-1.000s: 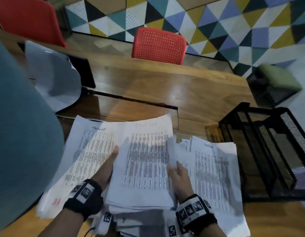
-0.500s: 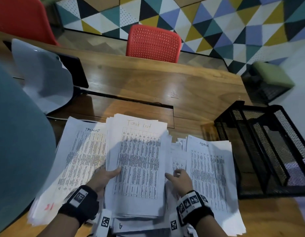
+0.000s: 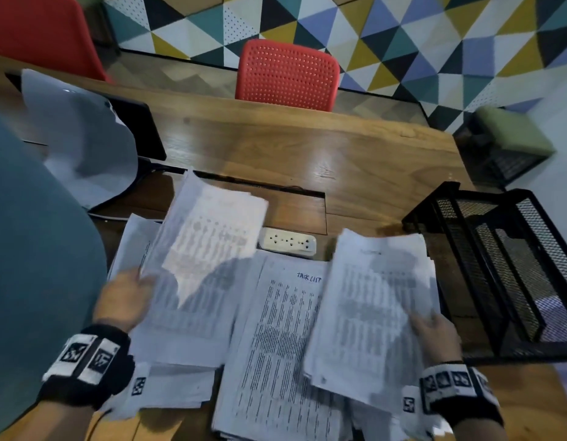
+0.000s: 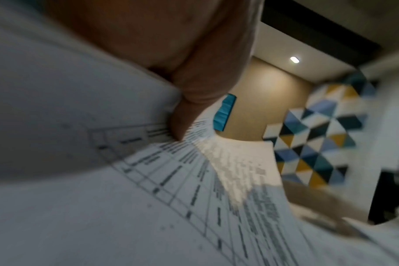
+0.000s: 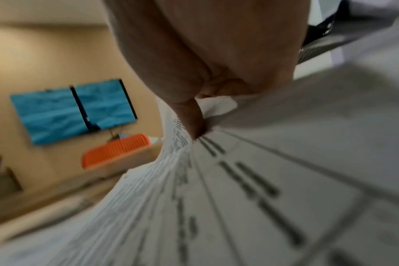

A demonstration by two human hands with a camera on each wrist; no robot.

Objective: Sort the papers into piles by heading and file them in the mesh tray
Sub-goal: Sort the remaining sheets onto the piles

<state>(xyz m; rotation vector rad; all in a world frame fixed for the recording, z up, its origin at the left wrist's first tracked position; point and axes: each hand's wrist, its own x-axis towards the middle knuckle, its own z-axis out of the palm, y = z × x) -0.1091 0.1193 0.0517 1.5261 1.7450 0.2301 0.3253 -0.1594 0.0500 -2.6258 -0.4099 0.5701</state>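
Left hand [image 3: 124, 300] grips a raised sheaf [image 3: 206, 249] near desk's [image 3: 276, 148] left edge. Right hand [image 3: 435, 335] grips a second sheaf [image 3: 371, 307] toward right edge. "TASK LIST" pile [image 3: 282, 345] lies between, long axis running away from near edge. Mesh tray [image 3: 498, 268] sits at right edge, just beside right hand, nearer than left.

Printed papers [image 3: 276, 345] beside black mesh tray [image 3: 505, 268]

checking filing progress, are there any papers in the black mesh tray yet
No, the black wire mesh tray on the wooden table shows only bare mesh inside, while the white printed papers lie on the table beside it.
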